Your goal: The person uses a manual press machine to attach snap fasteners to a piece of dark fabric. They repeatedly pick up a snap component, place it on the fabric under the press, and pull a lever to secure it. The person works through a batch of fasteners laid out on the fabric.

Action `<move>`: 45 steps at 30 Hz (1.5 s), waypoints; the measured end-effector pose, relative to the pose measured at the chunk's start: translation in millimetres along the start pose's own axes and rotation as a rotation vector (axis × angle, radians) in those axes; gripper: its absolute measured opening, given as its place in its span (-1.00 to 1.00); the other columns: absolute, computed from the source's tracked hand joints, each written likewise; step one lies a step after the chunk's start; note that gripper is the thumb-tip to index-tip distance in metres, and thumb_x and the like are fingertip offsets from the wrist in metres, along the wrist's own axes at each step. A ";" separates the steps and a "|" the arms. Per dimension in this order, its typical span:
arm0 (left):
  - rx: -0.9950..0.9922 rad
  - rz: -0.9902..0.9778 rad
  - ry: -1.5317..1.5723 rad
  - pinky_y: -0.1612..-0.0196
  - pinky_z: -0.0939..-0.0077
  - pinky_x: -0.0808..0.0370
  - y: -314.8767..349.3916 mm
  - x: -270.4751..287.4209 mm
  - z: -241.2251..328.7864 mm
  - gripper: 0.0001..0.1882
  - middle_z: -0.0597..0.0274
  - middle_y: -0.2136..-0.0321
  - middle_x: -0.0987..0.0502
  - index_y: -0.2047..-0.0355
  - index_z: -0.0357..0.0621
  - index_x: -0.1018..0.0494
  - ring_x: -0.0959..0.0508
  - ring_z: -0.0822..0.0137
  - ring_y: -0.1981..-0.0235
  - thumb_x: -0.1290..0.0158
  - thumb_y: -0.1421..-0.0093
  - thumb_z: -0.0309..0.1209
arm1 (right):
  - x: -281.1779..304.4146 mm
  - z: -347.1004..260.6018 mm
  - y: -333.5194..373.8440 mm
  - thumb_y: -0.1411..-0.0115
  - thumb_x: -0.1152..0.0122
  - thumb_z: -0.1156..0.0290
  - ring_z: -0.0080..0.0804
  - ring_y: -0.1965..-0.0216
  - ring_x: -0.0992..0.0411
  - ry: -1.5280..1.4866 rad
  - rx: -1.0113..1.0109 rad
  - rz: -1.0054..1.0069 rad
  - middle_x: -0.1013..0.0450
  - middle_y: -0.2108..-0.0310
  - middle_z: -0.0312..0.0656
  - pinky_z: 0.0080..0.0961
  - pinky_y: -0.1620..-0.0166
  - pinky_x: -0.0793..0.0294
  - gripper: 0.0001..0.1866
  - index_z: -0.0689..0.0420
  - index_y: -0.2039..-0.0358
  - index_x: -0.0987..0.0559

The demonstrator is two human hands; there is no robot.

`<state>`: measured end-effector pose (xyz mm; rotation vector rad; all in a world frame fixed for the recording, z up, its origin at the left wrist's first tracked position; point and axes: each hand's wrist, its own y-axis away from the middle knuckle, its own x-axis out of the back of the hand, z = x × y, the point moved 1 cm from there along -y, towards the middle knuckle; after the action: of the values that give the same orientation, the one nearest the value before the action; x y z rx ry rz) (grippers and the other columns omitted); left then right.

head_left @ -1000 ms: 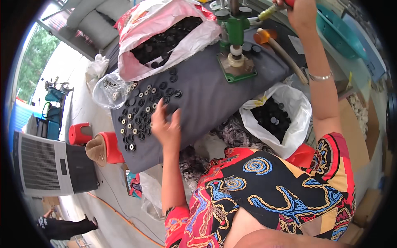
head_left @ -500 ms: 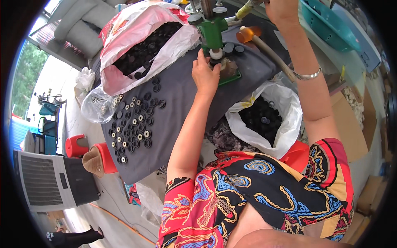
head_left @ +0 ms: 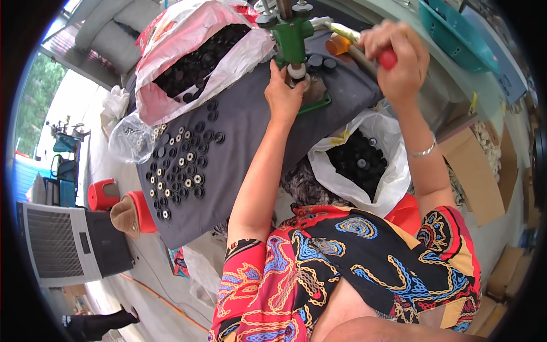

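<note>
My left hand (head_left: 284,97) is at the base of a green hand press (head_left: 290,43), fingers and thumb curled round a small black round part (head_left: 295,82) under the press's pale ram tip. The fingers partly hide that part. My right hand (head_left: 401,60) is closed round the end of the press lever (head_left: 345,32), whose red knob (head_left: 388,58) shows between the fingers. Left of my left forearm, several black rings (head_left: 199,161), some with pale centres, lie in loose rows on the dark cloth (head_left: 239,131).
A mallet with an orange head (head_left: 337,44) lies behind the lever. A large pink-and-white sack (head_left: 149,105) of black parts stands at the far left; a white bag (head_left: 327,168) of black parts is nearer. A teal basket (head_left: 456,40) sits at the far right.
My right hand has come down and nearer, bringing the lever end with it; the red knob now shows. My left hand stays at the press base. The whole view has shifted slightly.
</note>
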<state>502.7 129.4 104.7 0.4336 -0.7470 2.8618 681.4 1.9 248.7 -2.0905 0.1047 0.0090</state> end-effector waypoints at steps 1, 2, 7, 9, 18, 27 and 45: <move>-0.043 0.008 0.023 0.02 0.23 -0.50 0.9 1.4 -4.3 -0.09 -0.10 0.05 -0.57 -0.26 -0.37 -0.15 -0.56 -0.04 0.05 -0.31 0.11 -0.47 | -3.8 7.1 19.9 -0.28 0.08 0.56 -0.26 0.41 -0.42 0.061 0.081 0.021 -0.44 0.43 -0.08 -0.20 0.09 -0.47 -0.83 0.31 0.43 -0.45; -0.083 0.018 0.035 0.02 0.24 -0.50 5.7 6.2 -9.1 -0.09 -0.10 0.05 -0.57 -0.26 -0.36 -0.14 -0.56 -0.06 0.04 -0.30 0.11 -0.47 | -11.4 12.4 43.7 -0.27 0.10 0.58 -0.27 0.41 -0.41 0.112 0.161 0.048 -0.43 0.47 -0.06 -0.15 0.06 -0.46 -0.83 0.31 0.46 -0.42; -0.186 0.045 -0.195 -0.03 0.30 -0.50 42.0 48.4 5.9 -0.42 -0.04 0.13 -0.60 -0.07 -0.22 -0.45 -0.58 0.07 0.05 -0.24 0.04 -0.50 | -16.9 19.0 75.4 -0.26 0.14 0.54 -0.26 0.43 -0.35 0.243 0.189 0.128 -0.35 0.50 -0.06 0.01 -0.03 -0.39 -0.83 0.24 0.48 -0.36; -0.317 0.093 -0.261 0.02 0.29 -0.51 56.9 81.2 6.1 -0.57 -0.01 0.16 -0.61 0.06 -0.22 -0.55 -0.59 0.05 0.10 -0.21 0.02 -0.53 | -12.0 14.7 67.2 -0.28 0.13 0.54 -0.29 0.42 -0.36 0.263 0.152 0.080 -0.36 0.50 -0.07 -0.03 -0.02 -0.42 -0.81 0.27 0.48 -0.38; -0.117 0.337 -0.763 0.11 0.29 -0.52 159.0 242.5 -5.2 -0.78 0.07 0.23 -0.63 0.24 -0.22 -0.62 -0.58 0.08 0.23 -0.14 -0.06 -0.59 | -0.4 -1.7 -11.0 -0.22 0.10 0.69 -0.30 0.40 -0.43 0.461 0.143 0.015 -0.39 0.46 -0.10 -0.30 0.07 -0.51 -0.91 0.32 0.38 -0.41; -0.077 0.183 -0.874 0.17 0.25 -0.47 208.8 270.4 -28.5 -0.80 0.14 0.26 -0.61 0.32 -0.13 -0.60 -0.52 0.07 0.19 -0.24 0.01 -0.46 | 17.0 13.6 -66.8 -0.32 0.10 0.54 -0.25 0.29 -0.41 0.116 -0.237 0.251 -0.35 0.46 -0.11 -0.34 -0.01 -0.41 -0.86 0.31 0.37 -0.40; -0.256 0.188 -0.908 0.26 0.25 -0.52 188.7 264.7 -27.8 -0.65 0.09 0.31 -0.54 0.20 -0.22 -0.55 -0.54 0.06 0.31 -0.07 0.06 -0.66 | 37.1 18.1 -59.1 -0.07 -0.04 0.85 -0.32 0.24 -0.51 0.902 0.135 0.044 -0.46 0.31 -0.11 -0.41 0.05 -0.53 -0.66 0.29 0.13 -0.46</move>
<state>204.5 -0.5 79.0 1.7352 -1.3016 2.5687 723.7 44.2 288.9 -1.8099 0.6696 -0.8883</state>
